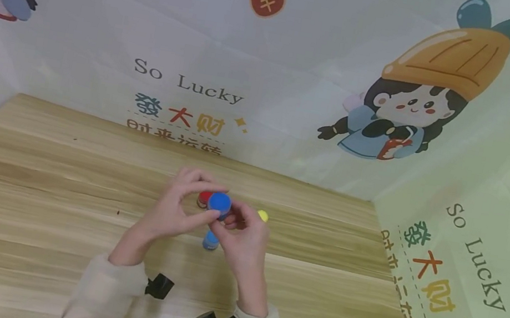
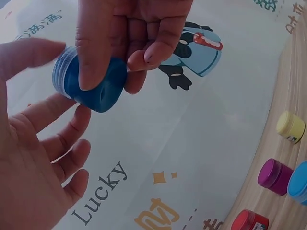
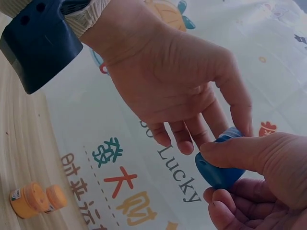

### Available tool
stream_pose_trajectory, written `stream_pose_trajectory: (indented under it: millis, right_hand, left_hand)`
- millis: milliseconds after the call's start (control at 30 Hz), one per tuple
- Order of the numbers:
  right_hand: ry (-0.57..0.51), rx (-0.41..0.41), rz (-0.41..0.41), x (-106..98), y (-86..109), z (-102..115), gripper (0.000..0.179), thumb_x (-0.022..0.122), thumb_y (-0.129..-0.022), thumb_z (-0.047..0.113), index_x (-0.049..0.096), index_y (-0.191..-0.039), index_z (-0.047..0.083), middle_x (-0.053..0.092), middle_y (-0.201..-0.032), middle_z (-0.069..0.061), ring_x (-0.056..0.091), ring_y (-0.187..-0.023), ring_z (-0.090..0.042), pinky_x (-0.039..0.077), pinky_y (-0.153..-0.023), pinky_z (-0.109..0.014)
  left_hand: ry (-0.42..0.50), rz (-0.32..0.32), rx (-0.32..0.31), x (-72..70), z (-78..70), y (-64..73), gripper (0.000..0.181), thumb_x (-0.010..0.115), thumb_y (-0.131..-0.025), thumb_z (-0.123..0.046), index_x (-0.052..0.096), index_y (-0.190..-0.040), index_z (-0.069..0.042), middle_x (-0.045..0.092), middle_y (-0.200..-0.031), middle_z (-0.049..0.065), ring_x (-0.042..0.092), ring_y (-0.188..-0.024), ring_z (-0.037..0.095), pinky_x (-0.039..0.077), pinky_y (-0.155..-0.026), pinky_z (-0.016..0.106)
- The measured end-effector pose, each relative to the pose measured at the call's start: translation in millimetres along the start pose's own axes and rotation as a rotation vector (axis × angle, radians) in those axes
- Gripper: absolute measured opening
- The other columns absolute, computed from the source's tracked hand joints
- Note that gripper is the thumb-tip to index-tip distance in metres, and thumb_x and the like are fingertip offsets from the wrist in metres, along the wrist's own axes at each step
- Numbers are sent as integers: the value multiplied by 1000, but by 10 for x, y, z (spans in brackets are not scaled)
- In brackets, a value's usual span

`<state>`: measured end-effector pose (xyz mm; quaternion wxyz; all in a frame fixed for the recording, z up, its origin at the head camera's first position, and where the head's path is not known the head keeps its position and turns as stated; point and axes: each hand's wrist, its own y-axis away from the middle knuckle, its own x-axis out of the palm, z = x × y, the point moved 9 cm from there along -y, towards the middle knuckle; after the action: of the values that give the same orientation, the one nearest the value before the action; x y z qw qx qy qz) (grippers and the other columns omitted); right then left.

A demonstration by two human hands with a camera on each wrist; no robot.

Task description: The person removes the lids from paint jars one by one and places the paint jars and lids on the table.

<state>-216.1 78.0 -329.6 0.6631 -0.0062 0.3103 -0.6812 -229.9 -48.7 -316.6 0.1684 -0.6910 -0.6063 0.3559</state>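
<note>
Both hands hold one small blue jar (image 1: 219, 204) of paint or similar, raised above the wooden table. My left hand (image 1: 171, 207) has thumb and index finger at opposite sides of its ridged lid (image 2: 61, 72), the other fingers spread apart. My right hand (image 1: 244, 239) grips the body, with its thumb (image 2: 93, 62) across the side and fingers behind. In the right wrist view the jar (image 3: 218, 170) is tilted between the two hands, its lid end toward the left fingers.
Below stand a light blue jar (image 1: 211, 240), a red jar (image 1: 204, 199) and a yellow jar (image 1: 263, 216). A purple jar (image 2: 275, 176) shows in the left wrist view. Two orange-looking jars (image 3: 29, 199) appear in the right wrist view. Printed cloth walls (image 1: 294, 104) surround the wooden table (image 1: 52, 192).
</note>
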Motion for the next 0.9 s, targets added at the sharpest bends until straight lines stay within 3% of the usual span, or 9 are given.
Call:
stream_pose_trajectory:
  millis: [100, 233, 367, 500, 600, 633, 733, 800, 900]
  right_hand:
    - [-3, 8, 4, 3, 0, -10, 27, 77, -75, 6, 67, -98, -4, 64, -79, -10, 59, -69, -22, 53, -65, -27]
    - [-6, -5, 2, 7, 6, -14, 27, 76, -76, 5, 67, -99, -4, 66, -83, -12, 61, -70, -23, 53, -65, -27]
    - [-15, -10, -7, 7, 8, -13, 26, 76, -76, 4, 67, -98, -5, 66, -82, -13, 61, -70, -24, 53, -64, -28]
    - [-10, 2, -16, 0, 8, -17, 27, 77, -75, 5, 67, -98, -5, 66, -82, -13, 60, -69, -23, 53, -63, -27]
    - [-3, 6, -16, -5, 13, -24, 27, 76, -75, 3, 66, -98, -5, 67, -85, -13, 60, -70, -22, 53, -63, -27]
    - [-4, 5, -14, -5, 14, -25, 26, 76, -75, 3, 66, -98, -6, 67, -85, -14, 60, -70, -23, 53, -64, -27]
    - [-1, 11, -10, -10, 13, -28, 26, 76, -75, 4, 67, -97, -6, 65, -81, -12, 59, -69, -22, 52, -63, -26]
    - [0, 25, -7, -11, 11, -34, 26, 77, -75, 5, 67, -97, -5, 64, -78, -11, 58, -69, -20, 52, -63, -26]
    - [2, 39, -5, -13, 9, -35, 27, 77, -74, 6, 67, -97, -5, 64, -77, -10, 58, -68, -19, 52, -63, -26]
  left_hand:
    - [34, -1, -11, -11, 12, 2, 31, 78, -68, 1, 69, -98, -2, 62, -96, 7, 45, -99, 24, 31, -85, 43]
    - [-11, -35, -71, -8, 58, 7, 32, 84, -65, -6, 65, -90, -7, 61, -91, 3, 45, -97, 21, 32, -83, 40]
    - [-63, -99, -75, -15, 61, 17, 34, 87, -62, -13, 62, -84, -9, 57, -84, 1, 44, -90, 20, 31, -80, 36]
    - [-101, -145, -38, -22, 25, 19, 42, 84, -66, -37, 59, -80, -7, 54, -78, 2, 44, -85, 25, 29, -78, 36]
    - [-125, -133, -16, -6, 8, 18, 56, 73, -71, -57, 62, -88, -5, 54, -80, 3, 44, -85, 27, 28, -78, 37]
    - [-105, -117, -10, 2, 8, 20, 57, 71, -73, -57, 63, -92, -4, 55, -83, 4, 44, -87, 27, 28, -78, 38]
    - [-9, -61, 13, 20, 0, 22, 42, 76, -78, -34, 66, -103, -1, 59, -92, 7, 44, -94, 27, 29, -81, 41]
    - [53, -31, 20, 21, -1, 23, 33, 76, -75, -13, 67, -104, -1, 60, -95, 8, 44, -97, 26, 30, -83, 42]
    - [63, -25, -1, 5, 15, 18, 32, 78, -69, 1, 68, -99, -1, 62, -95, 7, 45, -99, 23, 31, -85, 42]
